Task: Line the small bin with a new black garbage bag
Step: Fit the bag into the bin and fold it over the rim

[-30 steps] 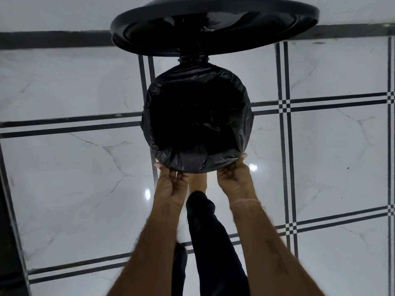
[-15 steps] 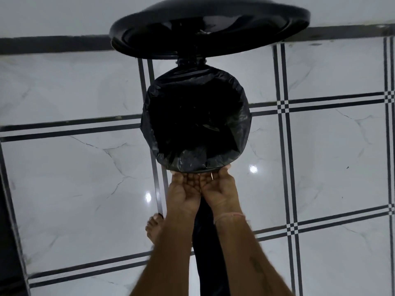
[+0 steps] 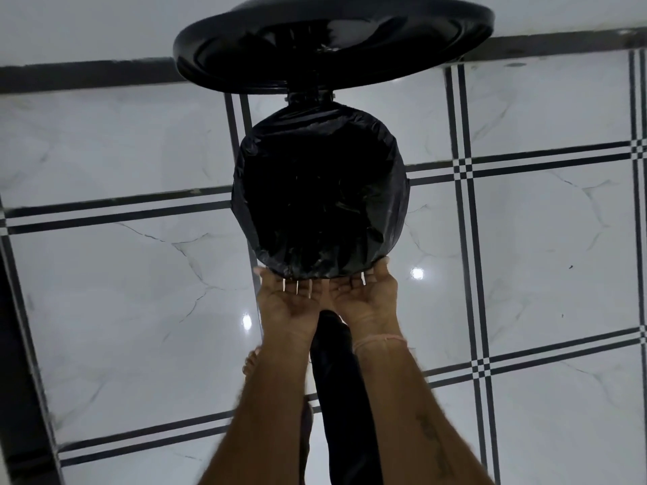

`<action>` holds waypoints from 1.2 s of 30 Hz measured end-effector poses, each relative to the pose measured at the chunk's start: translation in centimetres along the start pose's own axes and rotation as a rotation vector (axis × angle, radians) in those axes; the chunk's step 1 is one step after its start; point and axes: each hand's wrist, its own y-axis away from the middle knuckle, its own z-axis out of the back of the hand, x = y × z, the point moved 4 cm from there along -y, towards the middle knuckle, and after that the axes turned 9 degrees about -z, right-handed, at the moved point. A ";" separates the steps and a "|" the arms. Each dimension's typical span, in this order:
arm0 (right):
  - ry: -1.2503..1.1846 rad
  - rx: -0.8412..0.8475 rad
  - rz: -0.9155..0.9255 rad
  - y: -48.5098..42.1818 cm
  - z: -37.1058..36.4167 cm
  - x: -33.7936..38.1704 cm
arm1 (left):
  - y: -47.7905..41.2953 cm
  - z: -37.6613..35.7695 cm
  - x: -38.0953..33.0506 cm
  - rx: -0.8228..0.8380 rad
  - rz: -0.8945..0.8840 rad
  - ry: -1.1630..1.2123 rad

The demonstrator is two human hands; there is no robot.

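The small round bin stands on the floor, its mouth covered by the black garbage bag (image 3: 320, 204), which is folded over the rim all round and sags into the dark inside. The bin's black lid (image 3: 332, 40) stands raised on its hinge at the far side. Both hands are at the near rim, palms turned up. My left hand (image 3: 290, 302) and my right hand (image 3: 364, 299) sit side by side. Their fingers curl under the bag's turned-down edge, and the fingertips are partly hidden by the plastic.
White marble-look floor tiles (image 3: 122, 309) with black double stripes surround the bin. My bare foot (image 3: 252, 362) and a dark trouser leg (image 3: 336, 379) are just behind my hands. A dark vertical edge (image 3: 14, 379) runs down the left side.
My hands have turned from backs-up to palms-up at the near rim. They came together under the bag's edge and have now spread slightly apart. The bag looks smoother around the rim.
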 end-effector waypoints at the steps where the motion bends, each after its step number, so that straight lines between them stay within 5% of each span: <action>1: -0.013 -0.001 -0.016 0.4 -0.5 0.3 | -0.4 0.1 -0.5 0.019 -0.005 0.003; 8: 0.032 0.008 0.023 -0.2 -1.0 1.9 | -2.7 0.4 -2.4 0.168 -0.054 -0.040; 22: 0.445 0.044 0.105 -1.5 -4.1 9.1 | -3.1 -1.2 -6.7 0.208 -0.111 -0.267; 29: 0.630 -0.132 0.065 -1.3 -5.2 9.9 | -3.0 -3.0 -9.6 0.202 -0.188 -0.683; 36: 0.533 -0.206 0.173 -0.6 -5.1 9.7 | -2.1 -3.7 -9.7 0.171 -0.187 -0.731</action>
